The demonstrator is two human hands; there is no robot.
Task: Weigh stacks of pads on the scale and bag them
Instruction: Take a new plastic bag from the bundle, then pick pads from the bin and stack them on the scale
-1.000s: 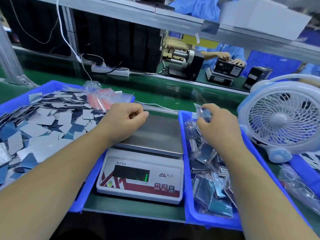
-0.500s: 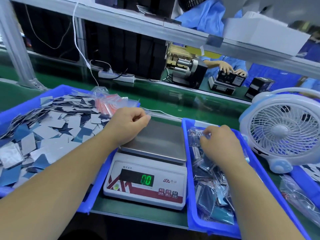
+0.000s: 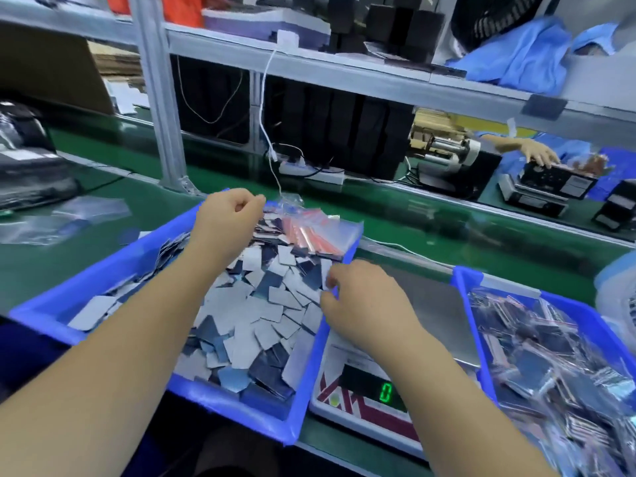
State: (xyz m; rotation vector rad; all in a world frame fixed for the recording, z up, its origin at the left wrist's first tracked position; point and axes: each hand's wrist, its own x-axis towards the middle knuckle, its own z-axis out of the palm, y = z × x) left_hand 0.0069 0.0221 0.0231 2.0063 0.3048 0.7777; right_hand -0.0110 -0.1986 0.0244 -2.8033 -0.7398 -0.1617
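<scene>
I am taking the scale (image 3: 409,342) as my landmark; its display is showing a green 0 and its pan is sitting bare. Just left of it, the blue bin (image 3: 103,273) is holding loose grey and blue pads (image 3: 254,315), with a packet of red-strip bags (image 3: 309,232) lying at its far corner. My left hand (image 3: 229,215) is hovering there with fingers clenched on nothing I can make out. My right hand (image 3: 364,301) is reaching over the bin's near-scale edge, its fingers pinching a pad. Right of the scale, a second blue bin (image 3: 471,287) is holding bagged pads (image 3: 557,366).
</scene>
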